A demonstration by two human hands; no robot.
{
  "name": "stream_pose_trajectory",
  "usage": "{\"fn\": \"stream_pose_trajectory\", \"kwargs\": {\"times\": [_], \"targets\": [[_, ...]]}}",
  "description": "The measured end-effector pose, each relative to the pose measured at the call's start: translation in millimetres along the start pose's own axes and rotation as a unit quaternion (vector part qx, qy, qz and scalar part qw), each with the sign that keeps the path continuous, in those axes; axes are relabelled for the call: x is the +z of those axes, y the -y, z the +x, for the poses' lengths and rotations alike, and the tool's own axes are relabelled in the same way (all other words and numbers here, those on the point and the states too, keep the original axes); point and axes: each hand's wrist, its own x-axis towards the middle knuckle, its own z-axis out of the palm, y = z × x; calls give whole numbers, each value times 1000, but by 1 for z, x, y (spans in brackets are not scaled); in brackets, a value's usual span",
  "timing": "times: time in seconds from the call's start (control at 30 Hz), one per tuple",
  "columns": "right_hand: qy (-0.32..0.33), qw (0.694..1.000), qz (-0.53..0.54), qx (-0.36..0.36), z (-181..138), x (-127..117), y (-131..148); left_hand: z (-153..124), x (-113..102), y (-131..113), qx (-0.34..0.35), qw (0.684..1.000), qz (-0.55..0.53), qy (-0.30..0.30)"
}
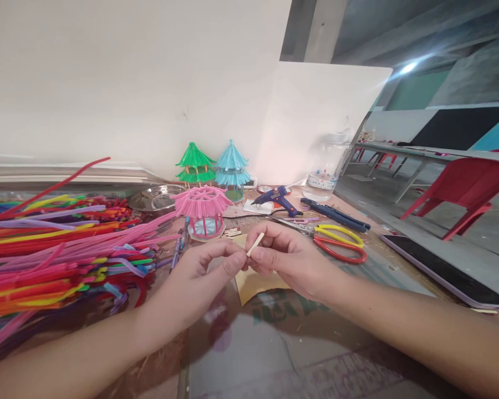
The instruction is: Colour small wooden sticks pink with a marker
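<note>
A short, pale wooden stick (255, 244) is tilted between my two hands, over a yellowish-tan sheet of paper (249, 286). My right hand (293, 257) pinches the stick between thumb and fingers. Closed at its lower end, my left hand (205, 269) has thumb and fingertips meeting there. Just behind them stands a small pink pavilion model (202, 205) made of pipe cleaners, with a few short wooden sticks (232, 233) lying beside it. Farther back are a green pavilion model (194, 160) and a light blue one (232, 163).
Bundled pipe cleaners (66, 249) cover the left side. A metal bowl (152, 198) sits behind them. To the right lie a glue gun (278, 199), dark blue pliers (335, 213), red-and-yellow-handled scissors (343, 248) and a phone (444, 271). A clear jar (322, 177) stands at the back.
</note>
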Motion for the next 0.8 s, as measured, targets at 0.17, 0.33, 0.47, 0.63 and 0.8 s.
{"fn": "stream_pose_trajectory", "kwargs": {"times": [0.17, 0.33, 0.47, 0.63, 0.8], "targets": [[-22, 995, -93, -11, -1, 1, 6, -3, 1, -7, 15, 999, 5, -31], [-5, 997, -82, 13, -2, 1, 1, 1, -1, -1, 39, 999, -1, -34], [11, 999, -40, 8, -1, 2, -2, 5, 1, 4, 50, 996, -58, -51], [12, 1000, -20, 12, -2, 3, -3, 4, 3, 5, 40, 995, -82, -39], [10, 1000, -9, 24, -2, 3, -3, 4, 2, 4, 45, 996, -74, -28]]}}
